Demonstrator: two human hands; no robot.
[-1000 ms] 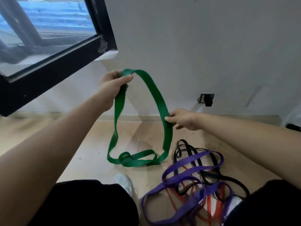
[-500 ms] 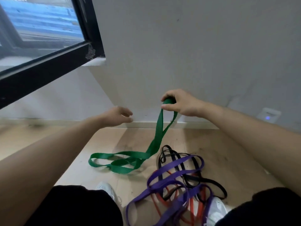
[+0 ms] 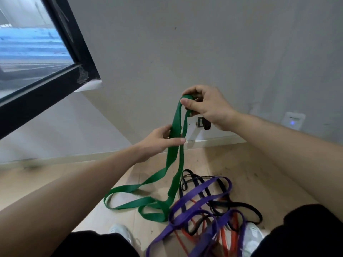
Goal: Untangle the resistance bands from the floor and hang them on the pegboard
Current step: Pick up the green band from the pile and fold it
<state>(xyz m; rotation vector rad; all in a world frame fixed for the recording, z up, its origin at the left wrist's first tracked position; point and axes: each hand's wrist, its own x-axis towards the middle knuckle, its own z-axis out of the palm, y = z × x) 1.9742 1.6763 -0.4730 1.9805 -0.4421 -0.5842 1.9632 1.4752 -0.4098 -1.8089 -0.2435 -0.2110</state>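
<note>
- Right hand point(image 3: 206, 106), centre of frame: thumb and curled fingers pinch the top fold of the green band point(image 3: 174, 158).
- Left hand point(image 3: 157, 141) is just below it, with the thumb across the front and the fingers point(image 3: 167, 129) behind. It is closed round the hanging strands; can't tell how tight.
- Green band: two strands drop from the right hand to the floor point(image 3: 259, 173). The lower part lies in loose loops at lower centre.
- The band's near loop touches the pile at lower right: purple band point(image 3: 204, 190), black band point(image 3: 196, 178), orange band point(image 3: 225, 236), all crossed over each other.
- Step, my read: pulling the green one clear of the pile and straightening it.
- To do it well: hold the top pinch firm and run the left hand down the strands as a loose guide, so the twists comb out.
- Raise slowly so the floor loops unroll.
- Can't tell if green is threaded under purple. If it snags, stop and lift purple off; don't yank, since the band is stretchy and likely to snap back.
- Pegboard is not in view.
</note>
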